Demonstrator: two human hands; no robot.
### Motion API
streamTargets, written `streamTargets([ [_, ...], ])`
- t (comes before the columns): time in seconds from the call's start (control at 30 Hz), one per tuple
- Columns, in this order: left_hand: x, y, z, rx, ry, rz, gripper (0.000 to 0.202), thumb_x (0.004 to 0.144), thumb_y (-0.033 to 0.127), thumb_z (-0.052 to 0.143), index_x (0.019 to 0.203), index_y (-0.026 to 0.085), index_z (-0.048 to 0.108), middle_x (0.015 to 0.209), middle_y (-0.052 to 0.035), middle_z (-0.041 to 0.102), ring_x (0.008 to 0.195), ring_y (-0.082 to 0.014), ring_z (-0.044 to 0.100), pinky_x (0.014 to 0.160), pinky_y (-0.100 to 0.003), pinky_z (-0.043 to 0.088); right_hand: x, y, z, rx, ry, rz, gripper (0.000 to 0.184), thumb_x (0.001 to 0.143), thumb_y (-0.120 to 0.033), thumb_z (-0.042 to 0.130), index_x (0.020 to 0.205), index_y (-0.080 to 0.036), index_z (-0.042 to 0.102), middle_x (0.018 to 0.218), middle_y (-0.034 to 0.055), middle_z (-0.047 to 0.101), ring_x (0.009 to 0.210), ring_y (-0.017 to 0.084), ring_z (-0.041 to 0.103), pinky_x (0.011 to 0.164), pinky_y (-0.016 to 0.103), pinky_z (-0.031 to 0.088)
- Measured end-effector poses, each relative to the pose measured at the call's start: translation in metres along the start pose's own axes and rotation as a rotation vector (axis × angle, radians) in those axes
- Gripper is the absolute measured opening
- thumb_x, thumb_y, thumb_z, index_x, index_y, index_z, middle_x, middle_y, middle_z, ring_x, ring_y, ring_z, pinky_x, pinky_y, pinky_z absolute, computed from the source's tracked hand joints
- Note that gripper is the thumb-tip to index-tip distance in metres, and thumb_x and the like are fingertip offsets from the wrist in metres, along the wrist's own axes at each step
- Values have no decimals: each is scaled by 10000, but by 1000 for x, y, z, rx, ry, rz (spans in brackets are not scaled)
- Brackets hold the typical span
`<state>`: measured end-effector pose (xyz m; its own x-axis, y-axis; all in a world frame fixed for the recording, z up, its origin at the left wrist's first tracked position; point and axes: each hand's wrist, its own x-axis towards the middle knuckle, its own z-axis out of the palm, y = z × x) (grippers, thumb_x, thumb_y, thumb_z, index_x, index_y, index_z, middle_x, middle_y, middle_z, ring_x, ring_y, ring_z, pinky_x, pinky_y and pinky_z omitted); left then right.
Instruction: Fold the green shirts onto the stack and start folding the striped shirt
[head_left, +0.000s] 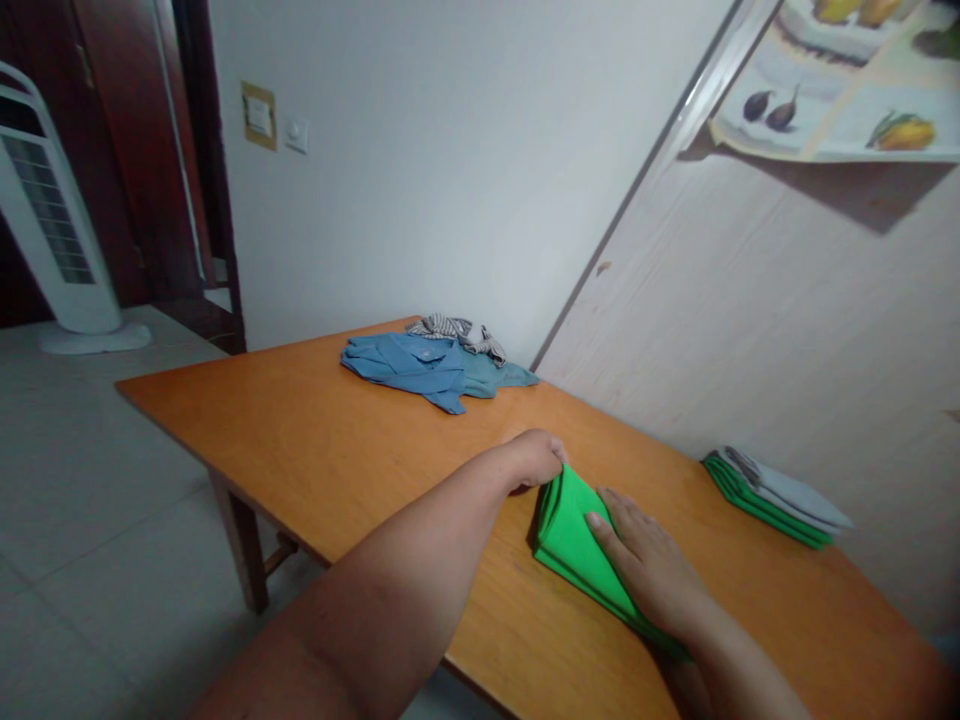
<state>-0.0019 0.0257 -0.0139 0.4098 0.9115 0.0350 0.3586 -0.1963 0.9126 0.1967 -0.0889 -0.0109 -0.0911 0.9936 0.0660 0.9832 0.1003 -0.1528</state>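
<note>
Bare forearms [405, 580] reach over the wooden table [247, 400] to a folded green cloth [574, 530] lying on it — left hand [535, 458] pinching its far corner, right hand [652, 565] flat on top — with blue clothes [412, 362] lying farther back.

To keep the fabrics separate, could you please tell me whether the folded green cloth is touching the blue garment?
Apart: the head view shows a stretch of tabletop between the folded green cloth and the blue garment.

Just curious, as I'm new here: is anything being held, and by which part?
Yes, the folded green cloth: the left hand grips it at its far corner, while the right hand lies flat on top, not gripping.
</note>
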Motion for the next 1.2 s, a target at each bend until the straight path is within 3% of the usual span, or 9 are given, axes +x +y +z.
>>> streamTargets([
  [0.13,-1,2,-2,12,55,-32,107,732,175,620,759,157,723,443,43,447,424,-114,373,475,-251,290,-1,-1,-2,26,17,2,831,950,-716,249,1542,-147,375,1592,118,370,1482,296,312,1227,519,234],
  [0.3,-4,6,-3,37,67,-51,81,731,191,645,734,140,709,457,28,466,438,-139,417,511,-281,330,-10,-3,-10,144,76,-49,759,953,-687,323,1537,-205,387,1598,84,360,1507,291,245,1236,573,142],
  [0.43,-6,9,-4,48,55,-45,76,726,179,644,705,133,701,449,26,462,425,-138,414,507,-282,330,-21,-4,-22,262,115,-142,721,934,-658,429,1521,-240,419,1598,71,362,1500,289,262,1234,547,185],
  [0.57,-8,10,-5,59,41,-37,85,730,171,625,708,139,701,423,38,432,404,-133,398,489,-275,311,-31,-1,-30,255,23,-205,762,898,-649,515,1546,-276,370,1629,55,287,1510,298,225,1221,543,226],
  [0.83,-10,13,-7,120,37,42,215,800,247,592,608,158,632,424,42,422,406,-125,405,480,-263,302,-37,-1,-28,45,-118,-221,925,828,-682,595,1585,-275,254,1659,74,157,1527,342,106,1222,584,158],
  [0.93,-8,16,-7,138,48,114,233,808,320,620,645,157,655,533,11,549,526,-144,497,535,-256,360,-37,-6,-29,20,-124,-227,957,807,-693,618,1586,-284,243,1661,78,147,1525,351,111,1223,585,141],
  [1.07,-11,24,-7,193,103,266,223,830,365,632,903,168,708,844,-37,704,789,-186,608,690,-253,442,-41,-7,-34,145,-98,-198,906,836,-696,583,1578,-269,286,1652,75,201,1526,316,146,1228,555,160],
  [1.2,-21,35,-6,317,130,439,257,861,356,621,1033,178,692,1049,-78,714,974,-225,627,838,-291,466,-50,5,-39,366,123,-68,774,900,-673,497,1521,-216,424,1581,104,387,1465,305,344,1203,508,284],
])
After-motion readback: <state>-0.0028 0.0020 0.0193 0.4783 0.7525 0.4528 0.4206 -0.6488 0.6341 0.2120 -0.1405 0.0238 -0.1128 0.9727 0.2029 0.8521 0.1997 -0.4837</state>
